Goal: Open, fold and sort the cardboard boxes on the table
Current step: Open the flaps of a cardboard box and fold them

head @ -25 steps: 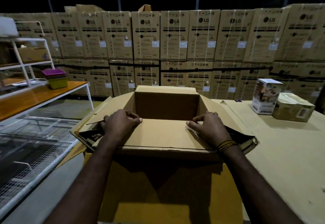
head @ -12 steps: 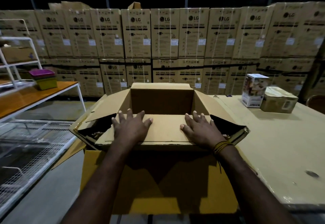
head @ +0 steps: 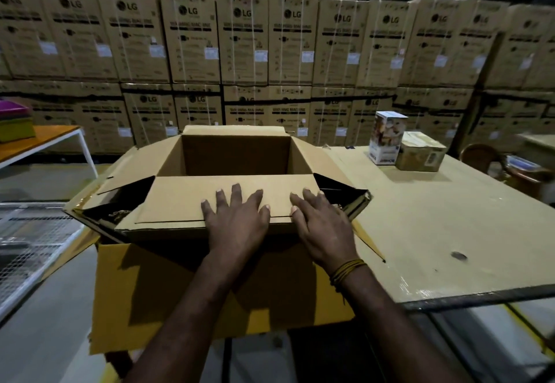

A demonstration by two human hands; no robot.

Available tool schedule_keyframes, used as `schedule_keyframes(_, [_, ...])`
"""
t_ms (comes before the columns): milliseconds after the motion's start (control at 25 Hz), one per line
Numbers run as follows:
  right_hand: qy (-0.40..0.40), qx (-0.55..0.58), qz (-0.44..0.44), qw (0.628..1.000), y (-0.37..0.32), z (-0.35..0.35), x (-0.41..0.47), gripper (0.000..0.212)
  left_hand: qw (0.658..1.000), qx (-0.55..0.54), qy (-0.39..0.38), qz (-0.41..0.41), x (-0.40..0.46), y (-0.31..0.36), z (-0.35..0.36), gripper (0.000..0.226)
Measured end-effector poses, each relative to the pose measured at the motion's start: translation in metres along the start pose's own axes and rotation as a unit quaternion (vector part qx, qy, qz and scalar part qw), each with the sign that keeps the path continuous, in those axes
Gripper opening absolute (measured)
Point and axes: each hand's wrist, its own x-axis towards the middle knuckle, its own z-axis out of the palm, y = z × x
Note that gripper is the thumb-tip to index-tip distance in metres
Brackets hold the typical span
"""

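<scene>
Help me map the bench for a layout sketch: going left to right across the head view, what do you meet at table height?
Purple and green bins → large open box → left hand → right hand → white printed carton → small taped brown box.

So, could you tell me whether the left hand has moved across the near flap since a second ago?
Yes. The left hand has slid rightward along the near flap, closer to the right hand, its fingers now flat.
</scene>
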Motion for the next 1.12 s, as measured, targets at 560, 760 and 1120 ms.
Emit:
schedule_keyframes(560, [-0.004, 0.060, -0.001, 0.998, 0.224, -0.028, -0.074, 0.050, 0.977, -0.180, 0.113, 0.029, -0.046, 0.217, 0.076, 0.058])
schedule_keyframes(760, [-0.040, 0.044, 0.049, 0.997, 0.327, -0.035, -0.101, 0.053, 0.970, -0.239, 0.037, 0.024, -0.056, 0.309, 0.144, 0.065])
schedule_keyframes(1120, [-0.071, 0.007, 0.122, 0.990, 0.447, -0.030, -0.110, 0.056, 0.966, -0.223, -0.105, 0.080, -0.031, 0.424, 0.226, 0.071])
